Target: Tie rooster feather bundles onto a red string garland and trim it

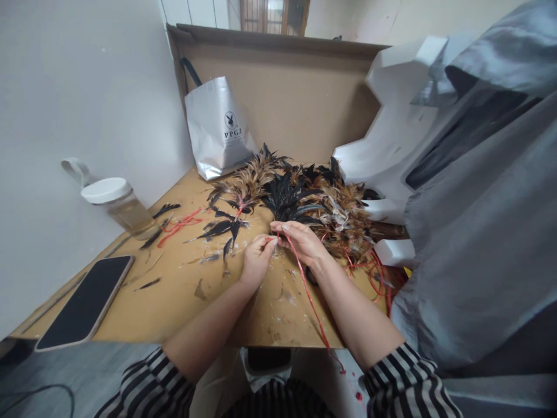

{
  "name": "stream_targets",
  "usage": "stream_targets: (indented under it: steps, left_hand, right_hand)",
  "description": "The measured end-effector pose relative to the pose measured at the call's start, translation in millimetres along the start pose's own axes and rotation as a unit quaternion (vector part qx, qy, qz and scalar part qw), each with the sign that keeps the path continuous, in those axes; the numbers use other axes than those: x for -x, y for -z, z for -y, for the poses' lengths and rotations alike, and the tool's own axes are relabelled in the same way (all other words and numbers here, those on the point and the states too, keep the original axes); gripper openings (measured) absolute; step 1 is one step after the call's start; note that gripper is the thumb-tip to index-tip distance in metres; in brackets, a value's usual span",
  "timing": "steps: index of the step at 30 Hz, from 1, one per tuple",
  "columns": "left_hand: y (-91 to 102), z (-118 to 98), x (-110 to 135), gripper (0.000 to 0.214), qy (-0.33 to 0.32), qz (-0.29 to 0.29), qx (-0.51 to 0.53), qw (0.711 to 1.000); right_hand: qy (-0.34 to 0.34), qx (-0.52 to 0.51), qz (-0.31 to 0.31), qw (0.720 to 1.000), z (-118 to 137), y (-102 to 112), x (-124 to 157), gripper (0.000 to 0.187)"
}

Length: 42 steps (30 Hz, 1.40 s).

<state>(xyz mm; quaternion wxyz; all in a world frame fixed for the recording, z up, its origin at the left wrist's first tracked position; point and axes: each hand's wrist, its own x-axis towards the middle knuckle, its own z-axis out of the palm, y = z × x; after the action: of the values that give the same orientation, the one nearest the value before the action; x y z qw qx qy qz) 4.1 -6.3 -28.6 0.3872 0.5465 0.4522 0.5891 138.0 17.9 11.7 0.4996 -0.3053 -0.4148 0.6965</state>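
My left hand (pixel 257 258) is closed, its thumb and fingertip pinching a red string near the base of a bunch of black feathers (pixel 287 194). My right hand (pixel 301 239) is closed at the same spot, its fingers around the feather base, which they mostly hide. From between my hands the red string (pixel 307 281) runs down over the table's front edge. Left of the bunch lie loose black feathers (pixel 224 228) and a brown feather bunch (pixel 248 183) with red string at its base. A heap of brown feathers (pixel 348 217) lies to the right.
A phone (pixel 89 299) and a lidded jar of liquid (pixel 124 209) are on the left, near red string scraps (pixel 180 223). Behind stands a silver bag (pixel 221 130) against a cardboard panel (pixel 300 98). White foam (pixel 383 128) and grey cloth (pixel 487 232) border the right.
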Motion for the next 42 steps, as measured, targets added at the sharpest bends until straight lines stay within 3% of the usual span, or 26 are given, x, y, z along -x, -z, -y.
stream_targets:
  steps: [5, 11, 17, 27, 33, 37, 40, 42]
  left_hand:
    - [-1.2, 0, 0, 0.021, 0.0, -0.01, -0.028, 1.0]
    - [-4.8, 6, 2, 0.024, 0.038, -0.028, 0.017, 0.999]
    - [-7.3, 6, 3, 0.025, 0.06, -0.052, 0.03, 0.996]
    - [-8.2, 2, 4, 0.02, 0.063, -0.052, 0.031, 0.996]
    - [-7.7, 2, 4, 0.026, 0.073, -0.042, 0.033, 0.996]
    - [-8.1, 5, 4, 0.024, 0.071, -0.058, 0.034, 0.995]
    - [-9.1, 8, 5, 0.023, 0.061, -0.063, 0.029, 0.996]
    - [-10.0, 10, 6, 0.022, 0.056, -0.06, 0.024, 0.996]
  right_hand:
    - [-0.002, -0.053, -0.002, 0.999, 2, 3, -1, 0.018]
    - [-0.038, -0.045, -0.016, 0.998, 0, 11, -5, 0.008]
    - [-0.066, -0.083, -0.041, 0.993, -6, 13, -7, 0.011]
    - [-0.093, -0.148, -0.03, 0.984, -12, 14, -6, 0.013]
    - [-0.065, -0.171, -0.009, 0.983, -12, 12, -3, 0.003]
    - [-0.024, -0.096, 0.009, 0.995, -10, 11, -3, 0.022]
    - [-0.004, 0.077, 0.005, 0.997, -10, 10, -1, 0.026]
    - [0.019, 0.218, 0.012, 0.976, -9, 8, 0, 0.024]
